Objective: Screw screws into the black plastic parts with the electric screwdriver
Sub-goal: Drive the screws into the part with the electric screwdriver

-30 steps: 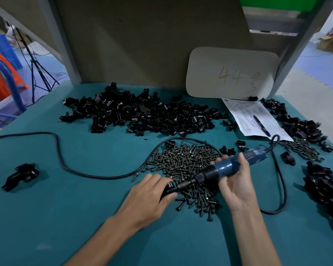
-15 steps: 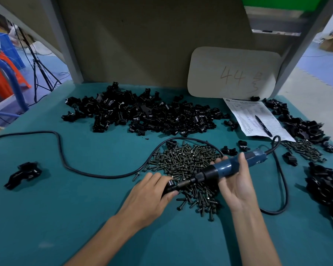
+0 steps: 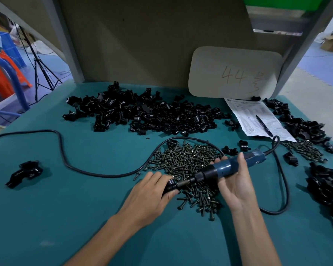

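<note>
— Where's the electric screwdriver?
— I'm holding it in my right grip above the screw pile; my left grip is pinching a black plastic part at its bit.

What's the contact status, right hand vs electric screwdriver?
Touching. The head view shows the right hand gripping the electric screwdriver: the thumb lies over the top of the blue barrel and fingertips show on its far side.
</note>
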The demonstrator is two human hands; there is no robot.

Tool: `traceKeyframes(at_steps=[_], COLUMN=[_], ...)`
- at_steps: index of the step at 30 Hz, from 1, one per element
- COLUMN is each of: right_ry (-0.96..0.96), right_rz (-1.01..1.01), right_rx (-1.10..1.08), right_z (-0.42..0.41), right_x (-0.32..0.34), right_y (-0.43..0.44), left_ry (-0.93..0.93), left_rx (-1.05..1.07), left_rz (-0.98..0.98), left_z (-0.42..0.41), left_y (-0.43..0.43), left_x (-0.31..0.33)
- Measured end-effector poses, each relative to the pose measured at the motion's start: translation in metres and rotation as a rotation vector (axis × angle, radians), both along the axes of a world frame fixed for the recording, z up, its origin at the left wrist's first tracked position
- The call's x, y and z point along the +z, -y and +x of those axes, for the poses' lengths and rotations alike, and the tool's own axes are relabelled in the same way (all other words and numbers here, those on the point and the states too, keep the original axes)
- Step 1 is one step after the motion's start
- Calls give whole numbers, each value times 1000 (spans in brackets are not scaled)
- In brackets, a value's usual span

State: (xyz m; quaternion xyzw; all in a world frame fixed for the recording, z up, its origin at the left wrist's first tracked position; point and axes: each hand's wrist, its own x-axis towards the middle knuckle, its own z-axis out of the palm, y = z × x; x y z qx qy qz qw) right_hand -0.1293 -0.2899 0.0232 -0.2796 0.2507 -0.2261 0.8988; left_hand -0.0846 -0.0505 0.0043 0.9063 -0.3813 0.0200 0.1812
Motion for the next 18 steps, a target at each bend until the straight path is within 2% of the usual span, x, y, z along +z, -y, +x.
traceKeyframes(at_steps=[18], right_ry=[-27], right_rz=[20], right_rx=[-12], right_z=[-3], right_x=[7], right_y=[-4], left_ry=[-16], left_rx=[-2], left_rz=[-47], left_z=[-1], left_y=[0], left_x=[-1])
